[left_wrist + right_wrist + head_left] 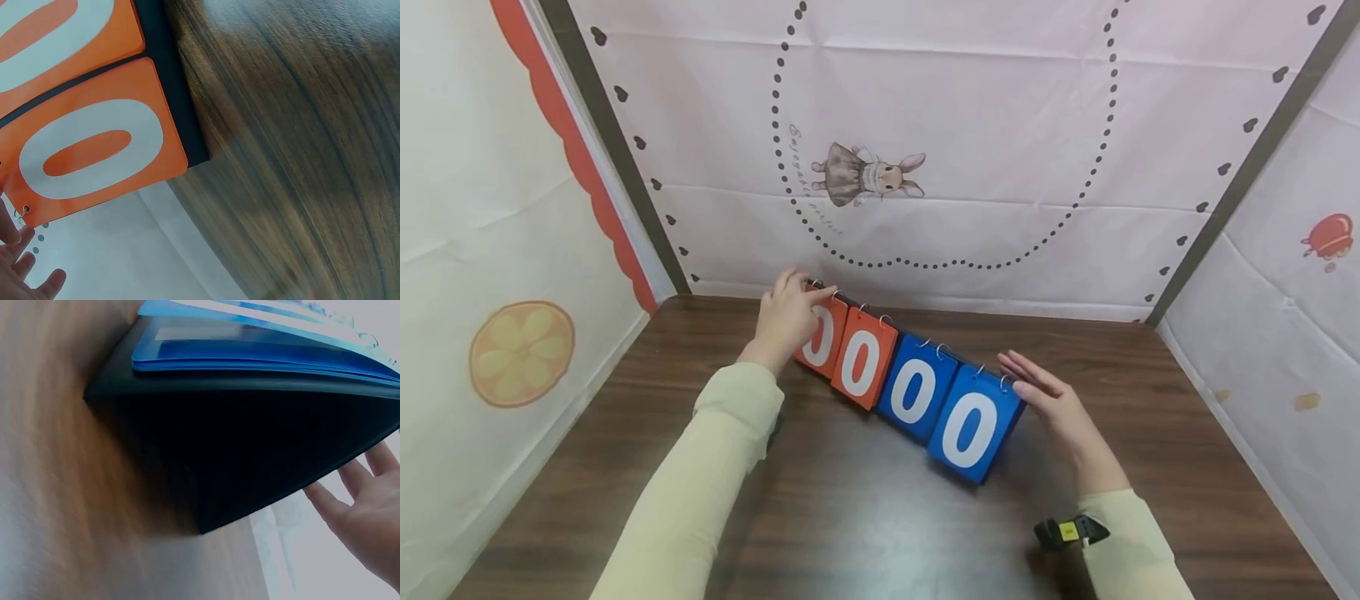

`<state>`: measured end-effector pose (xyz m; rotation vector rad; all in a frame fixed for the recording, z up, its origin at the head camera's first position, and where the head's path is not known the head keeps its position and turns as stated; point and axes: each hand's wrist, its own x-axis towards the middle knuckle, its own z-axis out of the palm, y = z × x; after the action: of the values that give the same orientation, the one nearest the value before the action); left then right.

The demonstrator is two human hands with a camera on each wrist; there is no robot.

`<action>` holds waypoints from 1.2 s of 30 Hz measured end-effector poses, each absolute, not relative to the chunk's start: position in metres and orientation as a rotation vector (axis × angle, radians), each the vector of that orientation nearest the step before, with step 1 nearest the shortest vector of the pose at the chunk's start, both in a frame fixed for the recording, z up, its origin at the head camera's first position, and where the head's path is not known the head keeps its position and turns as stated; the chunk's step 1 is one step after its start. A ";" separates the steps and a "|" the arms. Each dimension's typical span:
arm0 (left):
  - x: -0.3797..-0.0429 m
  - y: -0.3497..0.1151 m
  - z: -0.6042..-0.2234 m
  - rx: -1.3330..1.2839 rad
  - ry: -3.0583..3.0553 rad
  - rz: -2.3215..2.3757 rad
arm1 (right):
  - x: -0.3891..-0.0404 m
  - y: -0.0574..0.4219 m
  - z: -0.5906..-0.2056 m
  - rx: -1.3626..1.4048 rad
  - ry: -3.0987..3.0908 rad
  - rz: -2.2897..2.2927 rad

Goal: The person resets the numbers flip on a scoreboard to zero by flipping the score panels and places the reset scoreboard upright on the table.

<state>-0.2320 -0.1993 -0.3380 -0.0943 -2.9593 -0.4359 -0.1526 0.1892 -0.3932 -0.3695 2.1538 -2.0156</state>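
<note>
A tabletop flip scoreboard (891, 368) stands slanted on the table, two orange-red cards on the left and two blue ones on the right, each showing a white 0. At its upper left corner, my left hand (785, 321) pinches the top, thumb in front by the rings and the other fingers partly behind. The end orange card (94, 147) fills much of the left wrist view. My right hand (1060, 421) is at the right end, its fairly straight fingers (325, 500) touching the black back panel (250, 450) and its thumb near the blue card's top corner.
The dark wooden table (850, 517) reaches back to a pale fabric wall (970, 150) with a printed rabbit. Fabric side walls (467, 208) stand left and right. A dark strap with a yellow patch (1069, 532) is on the right wrist.
</note>
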 end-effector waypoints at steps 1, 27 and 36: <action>-0.231 -0.200 -0.338 -0.086 -2.958 -0.438 | -0.156 0.191 -0.393 -0.319 2.168 -2.011; -0.206 -0.175 -0.361 -0.099 -2.752 -0.545 | -0.232 0.209 -0.376 0.516 2.096 -2.081; -0.155 -0.169 -0.379 -0.207 -2.721 -0.786 | -0.182 0.172 -0.376 0.216 2.571 -1.858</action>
<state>-0.1551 -0.1688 -0.3795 -0.2066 -2.7207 -0.7859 -0.1816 0.1719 -0.3759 0.2163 2.5708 -1.8582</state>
